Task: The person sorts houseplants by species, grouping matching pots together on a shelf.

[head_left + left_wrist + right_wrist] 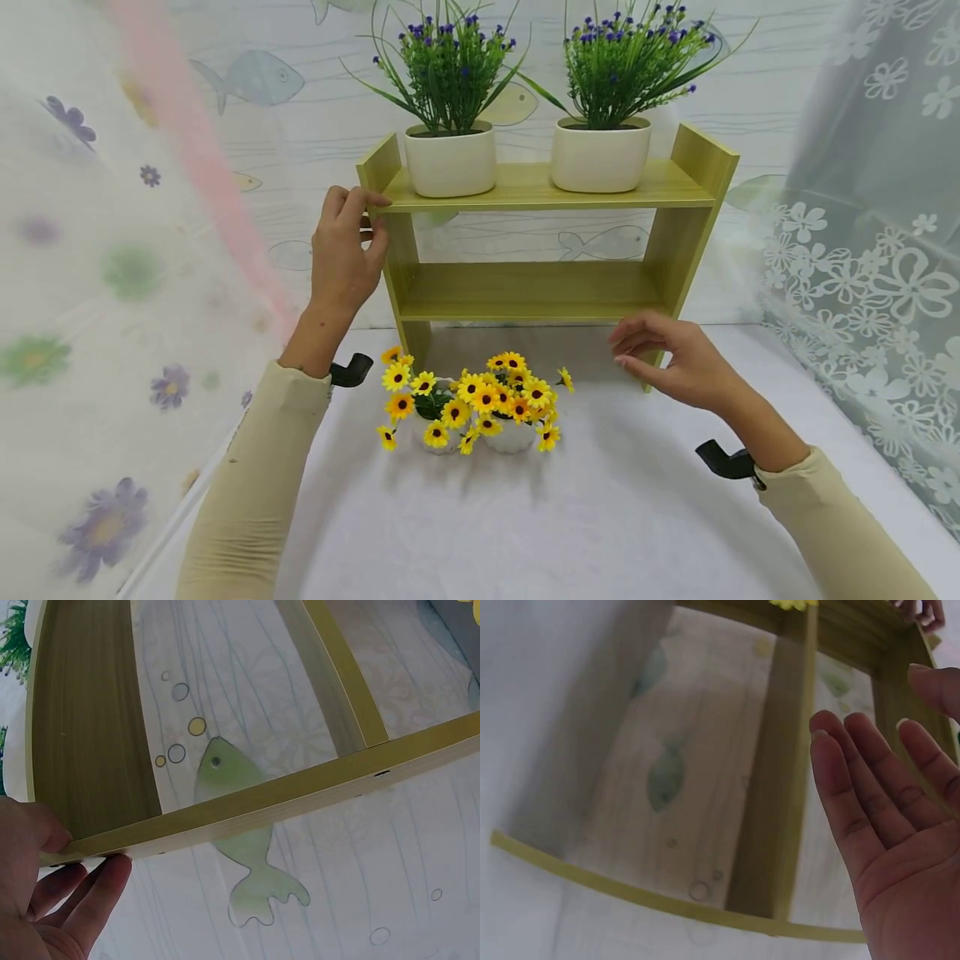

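No brand, label or writing could be read on anything in view.

A small yellow-green wooden shelf [540, 292] stood at the back of a table covered with a white cloth [585, 517]. The left hand [343, 250] gripped the shelf's left side panel near the top board, fingers curled over the front edge and thumb behind it; the left wrist view showed the thumb [37, 825] on top of the edge and the fingers beneath. The right hand [675, 354] hovered just in front of the shelf's lower right corner, fingers loosely spread and slightly bent, holding nothing; whether the fingertips touched the wood could not be told. In the right wrist view its palm [904, 847] was open, fingers straight and close together.

On the top board sat two white pots of green plants with small purple flowers, the left pot [450, 160] near the gripped end and the right pot [600, 154] toward the other end. The lower board was bare. In front of the shelf, between the two forearms, lay a cluster of yellow flowers [472, 402] in small white pots on the cloth.

The wall behind was papered with pale fish and bubbles [251, 79]. Sheer curtains hung at both sides: one printed with coloured flowers on the left [90, 333], one with white lace flowers on the right [877, 275].
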A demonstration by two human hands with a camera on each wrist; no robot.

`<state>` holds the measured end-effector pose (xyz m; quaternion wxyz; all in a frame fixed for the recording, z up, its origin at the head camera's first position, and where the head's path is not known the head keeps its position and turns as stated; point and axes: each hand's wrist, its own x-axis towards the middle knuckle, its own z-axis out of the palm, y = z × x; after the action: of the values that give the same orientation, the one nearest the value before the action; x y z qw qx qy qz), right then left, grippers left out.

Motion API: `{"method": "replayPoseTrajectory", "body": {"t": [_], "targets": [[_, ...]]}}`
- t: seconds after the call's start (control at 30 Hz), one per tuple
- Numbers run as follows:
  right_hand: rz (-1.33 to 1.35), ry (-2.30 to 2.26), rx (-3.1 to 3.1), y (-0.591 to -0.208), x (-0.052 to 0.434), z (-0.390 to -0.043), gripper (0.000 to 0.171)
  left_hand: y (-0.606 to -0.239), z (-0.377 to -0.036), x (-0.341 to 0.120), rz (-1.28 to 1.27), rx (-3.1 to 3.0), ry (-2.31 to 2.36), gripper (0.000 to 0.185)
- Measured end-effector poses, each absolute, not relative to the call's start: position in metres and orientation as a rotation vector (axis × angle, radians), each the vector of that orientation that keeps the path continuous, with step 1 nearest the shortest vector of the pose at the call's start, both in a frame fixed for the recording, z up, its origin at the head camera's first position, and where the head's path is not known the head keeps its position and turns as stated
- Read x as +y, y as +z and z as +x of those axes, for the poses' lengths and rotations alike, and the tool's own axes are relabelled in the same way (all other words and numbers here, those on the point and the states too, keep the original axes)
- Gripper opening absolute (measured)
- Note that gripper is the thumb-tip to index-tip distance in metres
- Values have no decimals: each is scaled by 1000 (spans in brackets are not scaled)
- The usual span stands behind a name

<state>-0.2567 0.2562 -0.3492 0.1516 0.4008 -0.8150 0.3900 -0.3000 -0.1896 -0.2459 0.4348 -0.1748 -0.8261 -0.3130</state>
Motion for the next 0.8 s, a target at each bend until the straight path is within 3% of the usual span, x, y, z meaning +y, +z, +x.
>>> {"method": "replayPoseTrajectory", "body": {"t": [0.47,0.8], "targets": [[1239,1242,-2481,-413,224,-273,34,-246,-300,-188,-426,-2068,-767,20],[1347,1241,-2484,-433,198,-280,38,-247,-301,-189,-411,-2071,-777,21]]}}
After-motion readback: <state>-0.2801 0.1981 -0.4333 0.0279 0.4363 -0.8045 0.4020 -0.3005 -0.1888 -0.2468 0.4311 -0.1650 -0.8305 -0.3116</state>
